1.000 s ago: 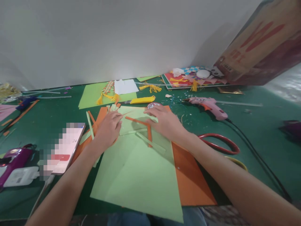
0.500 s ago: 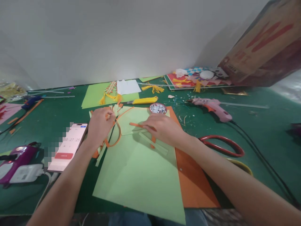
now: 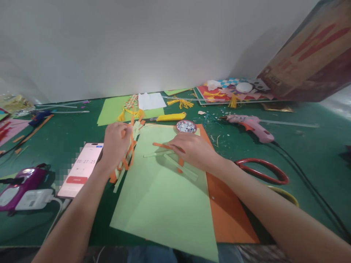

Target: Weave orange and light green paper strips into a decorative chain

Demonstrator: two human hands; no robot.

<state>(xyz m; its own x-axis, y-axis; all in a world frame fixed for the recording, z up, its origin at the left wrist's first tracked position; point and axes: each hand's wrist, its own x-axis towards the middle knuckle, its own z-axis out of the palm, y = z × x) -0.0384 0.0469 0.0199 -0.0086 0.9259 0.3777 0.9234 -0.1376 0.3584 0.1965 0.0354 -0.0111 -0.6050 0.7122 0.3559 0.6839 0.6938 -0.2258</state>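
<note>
My left hand (image 3: 116, 142) is closed over the left edge of the light green paper sheet (image 3: 161, 208). Its fingers pinch an orange paper strip, which bends down beside several loose orange and pale green strips (image 3: 120, 170). Above the middle of the sheet, my right hand (image 3: 189, 148) grips another orange paper strip (image 3: 160, 145), its free end pointing left. Pale green strips (image 3: 183, 170) and a short orange piece (image 3: 180, 165) lie on the sheet under and beside this hand.
An orange sheet (image 3: 230, 212) lies partly under the green one. Beyond them are a yellow cutter knife (image 3: 171, 117) and a round dish of small beads (image 3: 186, 126). A pink glue gun (image 3: 253, 126) and red-handled scissors (image 3: 261, 171) lie right, a phone (image 3: 80, 170) left.
The orange strip at my left hand formed a wide loop over the sheet; now it has drawn in narrow, close to the fingers. My right hand keeps its strip almost in place.
</note>
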